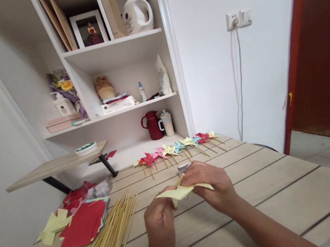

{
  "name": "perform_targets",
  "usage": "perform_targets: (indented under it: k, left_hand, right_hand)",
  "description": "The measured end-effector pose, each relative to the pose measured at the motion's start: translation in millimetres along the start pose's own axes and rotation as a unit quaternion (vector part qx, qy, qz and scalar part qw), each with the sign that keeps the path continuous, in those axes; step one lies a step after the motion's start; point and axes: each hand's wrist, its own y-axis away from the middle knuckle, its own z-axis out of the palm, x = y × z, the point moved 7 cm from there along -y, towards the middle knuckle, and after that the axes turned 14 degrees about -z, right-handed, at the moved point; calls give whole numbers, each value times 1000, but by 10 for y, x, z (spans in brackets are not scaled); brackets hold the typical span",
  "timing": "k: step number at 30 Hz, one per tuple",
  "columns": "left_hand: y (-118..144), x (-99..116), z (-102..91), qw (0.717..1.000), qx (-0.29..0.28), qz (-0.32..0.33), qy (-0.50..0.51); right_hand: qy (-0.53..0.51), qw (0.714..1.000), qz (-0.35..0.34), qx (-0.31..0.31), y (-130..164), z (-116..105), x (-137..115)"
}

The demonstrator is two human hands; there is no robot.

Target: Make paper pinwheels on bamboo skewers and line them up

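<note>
A pale yellow paper pinwheel [179, 193] is held above the table between both hands, its blades partly folded. My left hand [159, 216] is closed, pinching the paper's left side from below. From the right and above, my right hand [208, 182] grips the pinwheel, fingers curled over its middle. A short piece of wooden stick [179, 180] pokes up between the hands; how it joins the paper is hidden by the fingers. Just beyond them sits a small clear container [183, 169].
Finished pinwheels [170, 150] on sticks lie in a row at the table's back. To the left are a heap of wooden sticks [107, 240], red paper squares [82, 225] and loose yellow paper [55, 227]. A small raised shelf [57, 167] stands at back left, carrying a tape roll [86, 149].
</note>
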Motion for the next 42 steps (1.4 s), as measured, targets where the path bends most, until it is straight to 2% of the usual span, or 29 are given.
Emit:
perform_targets:
  k: [9,16,42]
  left_hand:
    - [-3,-23,20,1000,-17,-11,12]
    - [-14,47,9,999,-24,32,-11]
    - [15,114,-4,994,-2,106,-38]
  right_hand:
    - [-4,1000,1,3,-13,0,-19]
    - [-7,1000,2,-4,3,5,-11]
    - [-2,1000,16,-3,14,7,-2]
